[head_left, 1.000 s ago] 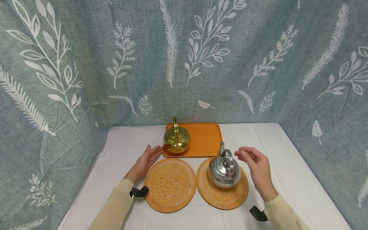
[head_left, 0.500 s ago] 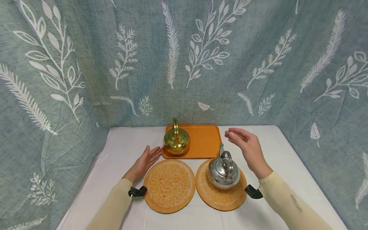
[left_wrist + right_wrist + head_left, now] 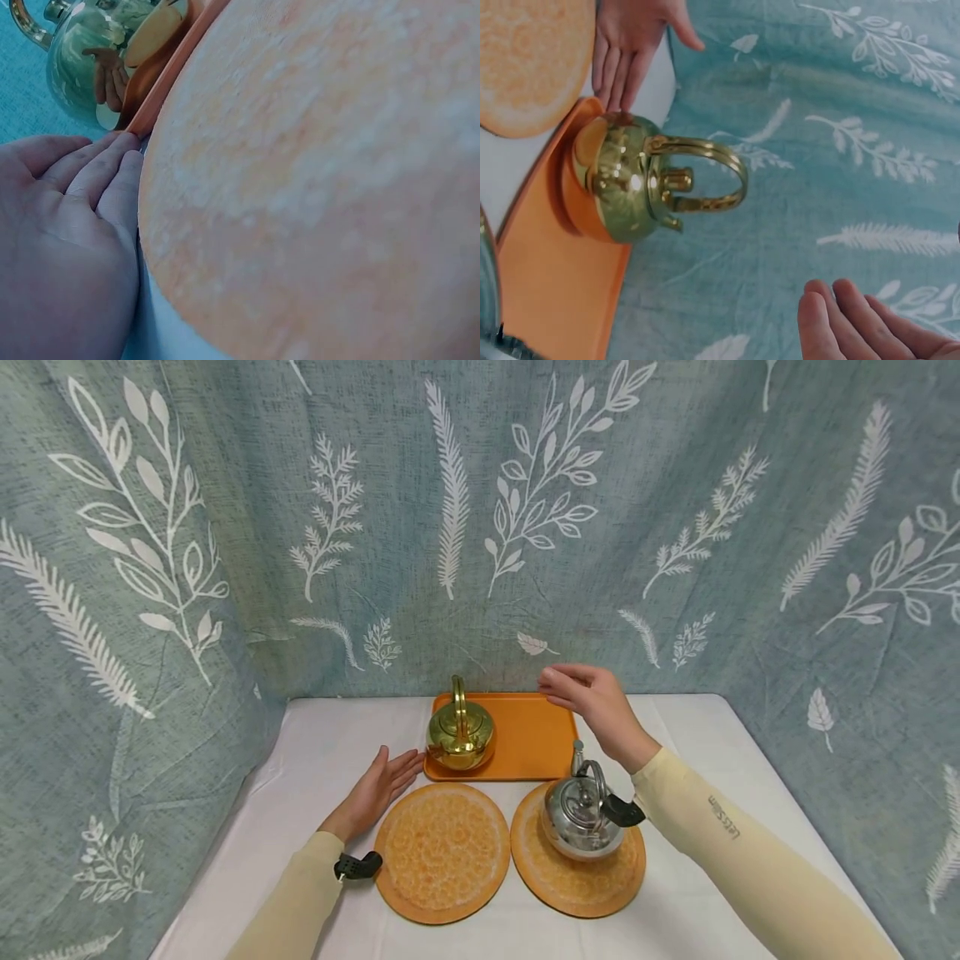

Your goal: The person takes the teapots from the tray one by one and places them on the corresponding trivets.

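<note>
A shiny gold kettle (image 3: 461,743) with a raised handle stands on the left half of the orange tray (image 3: 534,743). My left hand (image 3: 377,793) lies beside it on the table, fingers straight, fingertips at the tray's left edge. My right hand (image 3: 596,706) is raised over the tray's right side with relaxed fingers, holding nothing; the right wrist view has its fingertips (image 3: 821,319) in the lower right corner. Below the right forearm, a silver kettle (image 3: 576,818) sits on the right round mat (image 3: 581,897), partly covered by the wrist camera.
Another round orange mat (image 3: 442,856) lies to the left, close to my left hand. A white cloth (image 3: 341,735) covers the table. A blue-green curtain (image 3: 405,527) with white leaf prints rises behind and along both sides.
My right hand has moved from beside the silver kettle, up and leftward, to above the tray. My left hand stays at the tray's edge, and both kettles have stayed where they were.
</note>
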`<state>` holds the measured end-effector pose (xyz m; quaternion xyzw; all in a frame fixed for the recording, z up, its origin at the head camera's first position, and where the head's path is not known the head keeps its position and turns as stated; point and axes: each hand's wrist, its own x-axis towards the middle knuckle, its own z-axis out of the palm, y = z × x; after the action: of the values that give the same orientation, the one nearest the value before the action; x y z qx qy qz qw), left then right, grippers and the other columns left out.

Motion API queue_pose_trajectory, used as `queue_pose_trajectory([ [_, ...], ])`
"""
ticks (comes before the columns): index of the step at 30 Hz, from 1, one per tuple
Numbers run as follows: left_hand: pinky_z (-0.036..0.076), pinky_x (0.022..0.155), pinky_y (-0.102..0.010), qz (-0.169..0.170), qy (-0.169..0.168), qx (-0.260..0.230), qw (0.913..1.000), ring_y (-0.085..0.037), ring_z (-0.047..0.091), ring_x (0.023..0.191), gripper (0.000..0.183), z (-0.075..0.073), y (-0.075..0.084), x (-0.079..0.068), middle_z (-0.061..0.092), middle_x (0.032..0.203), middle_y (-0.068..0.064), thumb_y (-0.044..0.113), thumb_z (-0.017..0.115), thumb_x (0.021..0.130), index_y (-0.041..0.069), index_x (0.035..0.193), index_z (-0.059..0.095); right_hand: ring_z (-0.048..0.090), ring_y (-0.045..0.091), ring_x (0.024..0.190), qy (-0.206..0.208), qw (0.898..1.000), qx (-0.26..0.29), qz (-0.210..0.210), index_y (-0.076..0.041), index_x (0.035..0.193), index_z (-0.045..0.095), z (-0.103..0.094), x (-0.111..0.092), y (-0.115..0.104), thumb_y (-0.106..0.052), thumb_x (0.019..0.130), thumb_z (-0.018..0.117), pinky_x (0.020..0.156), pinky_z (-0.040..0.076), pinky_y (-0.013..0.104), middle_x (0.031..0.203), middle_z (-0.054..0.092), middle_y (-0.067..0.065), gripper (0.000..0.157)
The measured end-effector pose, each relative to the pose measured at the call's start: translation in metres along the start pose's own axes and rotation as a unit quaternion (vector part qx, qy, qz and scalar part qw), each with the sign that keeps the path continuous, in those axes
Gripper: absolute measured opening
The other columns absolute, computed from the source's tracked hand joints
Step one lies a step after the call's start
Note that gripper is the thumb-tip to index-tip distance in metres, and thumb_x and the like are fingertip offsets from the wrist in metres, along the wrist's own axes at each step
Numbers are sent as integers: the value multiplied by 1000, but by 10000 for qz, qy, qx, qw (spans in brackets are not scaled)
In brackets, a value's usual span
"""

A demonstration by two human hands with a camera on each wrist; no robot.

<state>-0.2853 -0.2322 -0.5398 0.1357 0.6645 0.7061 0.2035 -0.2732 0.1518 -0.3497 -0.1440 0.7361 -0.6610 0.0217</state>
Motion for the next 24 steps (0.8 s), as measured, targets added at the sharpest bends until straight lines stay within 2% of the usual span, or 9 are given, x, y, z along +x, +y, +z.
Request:
queue_pose_trajectory([
  [7,10,133,-47,24,-73,-45,10000,-40,12,164,97,-2,0,1,12,177,-27,70,13,113,-8,170,5,63,43,133,-86,9997,139,185,11,148,58,10,17,2,-29,112,65,114,52,50,140,66,28,54],
  [13,10,133,-48,73,-121,-59,9999,-40,11,164,97,-3,1,2,11,177,-29,69,12,113,-9,170,4,65,42,130,-57,9990,127,436,8,146,62,15,29,4,-30,111,67,115,51,51,137,68,26,52],
  [18,11,133,-47,49,-103,38,9999,-40,11,164,97,-3,1,4,11,177,-29,69,12,113,-9,170,4,69,36,125,-102,9985,55,537,8,144,64,21,41,8,-32,111,69,113,54,47,135,69,24,52],
  [24,12,133,-47,20,-137,-34,9999,-40,11,164,96,-4,1,5,11,176,-29,68,12,113,-10,170,4,68,38,126,-162,9976,66,676,7,144,64,30,54,15,-29,111,69,109,57,42,135,70,24,49],
])
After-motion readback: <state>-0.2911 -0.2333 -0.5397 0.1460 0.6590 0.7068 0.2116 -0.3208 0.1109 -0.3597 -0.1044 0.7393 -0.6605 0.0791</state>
